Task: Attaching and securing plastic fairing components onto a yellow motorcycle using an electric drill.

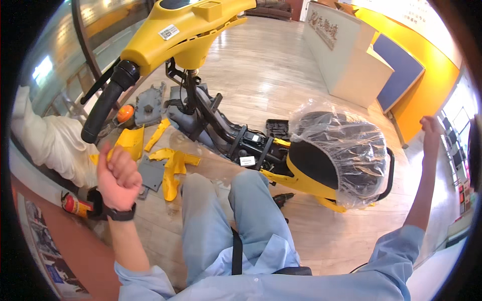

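Left forearm (128, 243) is raised; left hand (119, 178) is held near the black handlebar grip (103, 113), apart from it, fingers curled into a loose, narrow fist. Right arm (419, 185) is stretched outward; right hand (430, 126) is held up, well apart from the scooter (221, 124); its closure cannot be told. The scooter is positioned before the knees (256, 200), plastic-wrapped seat (346, 145) rightward.

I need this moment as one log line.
left hand: raised, curled; right hand: raised; scooter: seat partly under clear plastic; yellow panels: lying beside scooter
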Action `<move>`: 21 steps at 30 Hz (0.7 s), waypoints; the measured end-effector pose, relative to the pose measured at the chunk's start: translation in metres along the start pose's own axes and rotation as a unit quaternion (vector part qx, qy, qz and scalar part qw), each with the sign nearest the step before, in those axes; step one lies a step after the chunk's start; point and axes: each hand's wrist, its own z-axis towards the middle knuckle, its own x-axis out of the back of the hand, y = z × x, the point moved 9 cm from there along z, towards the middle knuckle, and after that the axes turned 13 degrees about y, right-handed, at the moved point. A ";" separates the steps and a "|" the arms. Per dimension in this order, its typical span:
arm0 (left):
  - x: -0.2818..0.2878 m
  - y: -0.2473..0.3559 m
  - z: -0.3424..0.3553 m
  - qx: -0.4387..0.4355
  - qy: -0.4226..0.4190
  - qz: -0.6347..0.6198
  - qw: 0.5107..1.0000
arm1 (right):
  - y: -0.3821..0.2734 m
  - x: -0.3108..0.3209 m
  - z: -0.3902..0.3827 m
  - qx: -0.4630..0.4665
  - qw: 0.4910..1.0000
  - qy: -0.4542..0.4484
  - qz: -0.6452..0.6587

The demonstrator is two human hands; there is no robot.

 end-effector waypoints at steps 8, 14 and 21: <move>-0.036 0.024 0.021 0.062 -0.210 0.150 0.964 | 0.406 0.036 -0.197 -0.495 0.791 -0.232 -0.274; -0.031 0.054 0.032 0.017 -0.203 0.119 0.972 | 0.269 -0.047 -0.276 -0.589 0.729 -0.203 0.283; -0.026 0.060 0.032 -0.019 -0.168 0.128 0.977 | 0.165 -0.067 -0.203 -0.508 0.765 -0.184 0.349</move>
